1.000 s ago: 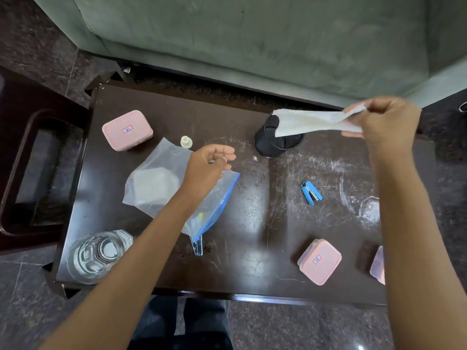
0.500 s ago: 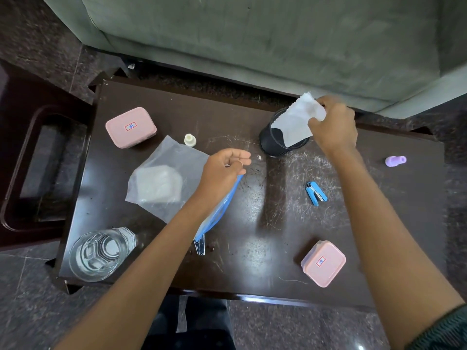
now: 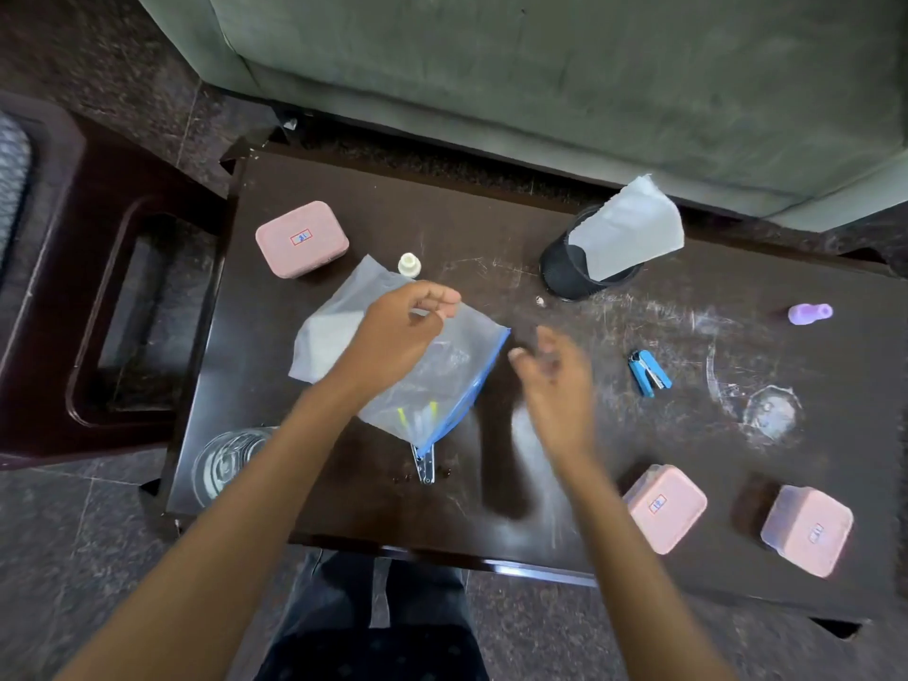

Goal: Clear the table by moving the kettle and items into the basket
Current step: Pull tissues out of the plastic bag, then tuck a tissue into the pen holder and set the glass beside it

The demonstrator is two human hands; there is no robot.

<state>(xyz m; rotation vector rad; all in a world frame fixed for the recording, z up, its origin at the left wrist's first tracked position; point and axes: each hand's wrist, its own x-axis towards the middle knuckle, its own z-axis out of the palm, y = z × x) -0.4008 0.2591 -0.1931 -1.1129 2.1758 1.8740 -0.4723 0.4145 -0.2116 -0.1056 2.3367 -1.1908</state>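
Observation:
My left hand (image 3: 400, 334) is over a clear zip bag (image 3: 442, 380) with a blue seal, its fingers pinched on the bag's upper layer. Something white and a few yellow-tipped bits show inside the bag. My right hand (image 3: 555, 380), blurred, hangs empty with its fingers apart just to the right of the bag. A white sheet (image 3: 626, 233) stands in a black mesh cup (image 3: 565, 272) at the table's far side. A dark brown basket (image 3: 83, 287) sits on the floor to the left of the table (image 3: 565, 449).
Three pink lidded boxes (image 3: 302, 245) (image 3: 663, 508) (image 3: 806, 530), a water glass (image 3: 226, 459), a white cap (image 3: 408, 265), a purple bottle (image 3: 809, 314), a blue stapler (image 3: 648, 373), a clear lid (image 3: 771, 415) and a metal clip (image 3: 425, 466) lie around. A green sofa (image 3: 540, 66) stands behind.
My right hand put the white sheet into the black cup, let go of it and came back toward the bag. My left hand stayed on the bag.

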